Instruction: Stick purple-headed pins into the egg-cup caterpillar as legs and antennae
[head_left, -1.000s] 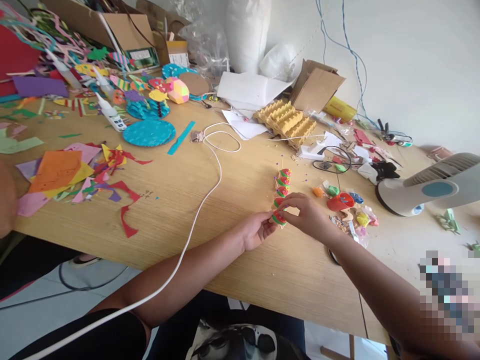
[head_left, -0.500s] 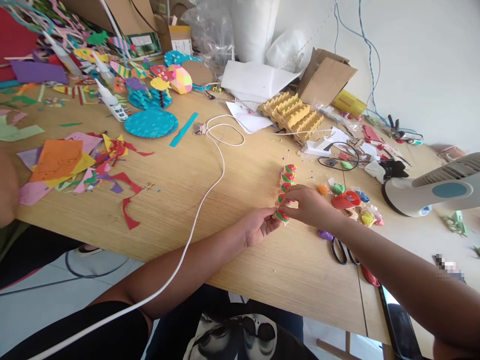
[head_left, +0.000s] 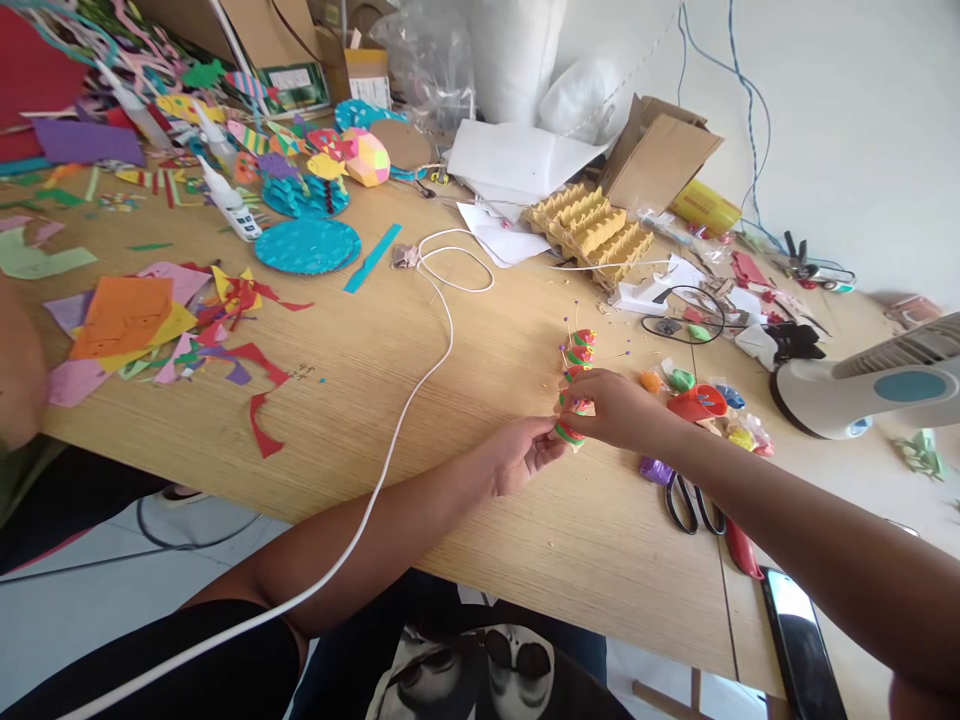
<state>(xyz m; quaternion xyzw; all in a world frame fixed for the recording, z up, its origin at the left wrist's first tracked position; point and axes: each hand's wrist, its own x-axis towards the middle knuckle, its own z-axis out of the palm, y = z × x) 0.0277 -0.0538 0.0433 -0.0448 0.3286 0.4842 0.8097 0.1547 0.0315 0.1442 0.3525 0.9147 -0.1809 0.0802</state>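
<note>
A row of red and green humps [head_left: 581, 352], like a caterpillar, runs away from me across the wooden table. Thin antenna-like stalks tipped in purple rise at its far end. My left hand [head_left: 519, 455] holds the nearest hump from the left, thumb and finger against its side. From the right, my right hand [head_left: 616, 405] reaches over the row with finger and thumb pinched at the humps' top. It covers part of the middle humps. Whether a small piece sits in that pinch is hidden.
A white cable [head_left: 405, 405] crosses the table and my left arm. Scissors [head_left: 694, 503], a phone [head_left: 806, 640], a red cup [head_left: 697, 402] and clay lumps lie right, near a white fan [head_left: 874, 385]. An egg carton [head_left: 589, 235] stands behind; paper scraps [head_left: 124, 318] lie left.
The view has shifted slightly, so everything sits a little further right. Both hands stay at the near humps, with hardly any change in their grip.
</note>
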